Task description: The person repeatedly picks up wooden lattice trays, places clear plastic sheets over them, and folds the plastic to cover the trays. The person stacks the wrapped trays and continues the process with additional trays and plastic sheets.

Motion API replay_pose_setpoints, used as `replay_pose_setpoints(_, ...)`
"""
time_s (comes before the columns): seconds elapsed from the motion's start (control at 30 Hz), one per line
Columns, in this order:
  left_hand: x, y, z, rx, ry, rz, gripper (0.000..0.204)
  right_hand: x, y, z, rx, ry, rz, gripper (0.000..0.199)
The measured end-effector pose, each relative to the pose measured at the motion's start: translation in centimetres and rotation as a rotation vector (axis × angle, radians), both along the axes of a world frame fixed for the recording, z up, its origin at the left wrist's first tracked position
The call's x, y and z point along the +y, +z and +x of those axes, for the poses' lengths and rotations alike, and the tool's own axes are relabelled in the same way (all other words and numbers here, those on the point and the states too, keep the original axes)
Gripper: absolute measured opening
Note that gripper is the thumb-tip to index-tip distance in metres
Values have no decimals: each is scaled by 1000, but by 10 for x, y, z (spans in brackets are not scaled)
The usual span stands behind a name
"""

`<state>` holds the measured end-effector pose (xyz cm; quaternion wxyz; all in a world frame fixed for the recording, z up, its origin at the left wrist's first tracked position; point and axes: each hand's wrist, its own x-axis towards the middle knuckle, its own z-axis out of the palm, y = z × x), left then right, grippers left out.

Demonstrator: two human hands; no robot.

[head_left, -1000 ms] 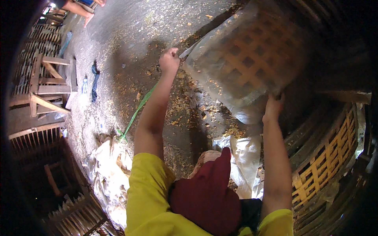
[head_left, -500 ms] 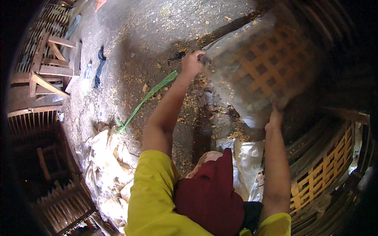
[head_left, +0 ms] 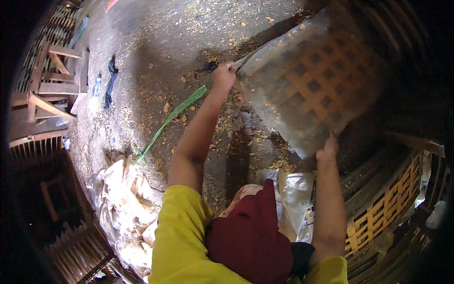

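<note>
A cloudy, see-through plastic sheet [head_left: 265, 78] lies over a woven bamboo tray [head_left: 302, 90], whose open lattice shows through it. My left hand [head_left: 224, 78] is closed on the sheet's left corner and pulls it out to a taut point. At the near edge, my right hand [head_left: 328, 150] is closed with its thumb or a finger stretched along the sheet; the rest of its fingers are curled and partly hidden. Small yellowish crumbs cling to the sheet's left border.
A green plastic strip [head_left: 172, 116] and yellowish crumbs lie on the dark floor. Crumpled whitish sheeting [head_left: 125, 199] is heaped at the left, near a wooden frame [head_left: 56, 88]. Another woven bamboo piece [head_left: 388, 201] leans at the right. A dark cloth strip [head_left: 110, 84] lies farther off.
My left hand has moved slightly left, drawing the sheet's corner out tighter. My right hand has shifted a little nearer to me along the edge. The view has tilted slightly.
</note>
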<state>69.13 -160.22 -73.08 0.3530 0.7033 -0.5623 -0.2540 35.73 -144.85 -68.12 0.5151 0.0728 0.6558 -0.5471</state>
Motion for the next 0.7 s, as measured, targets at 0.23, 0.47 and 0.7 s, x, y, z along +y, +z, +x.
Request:
replay_pose_setpoints(0.23,-4,-2,16,130,-74,105,23,1,-7,-18,-216,-44,-107,39)
replay_pose_setpoints(0.47,6,0,17,509,-83,165,27,-2,15,-10,-43,-74,7,40)
replay_pose_setpoints(0.7,7,32,7,771,-46,168,37,6,8,-28,26,-79,-108,37)
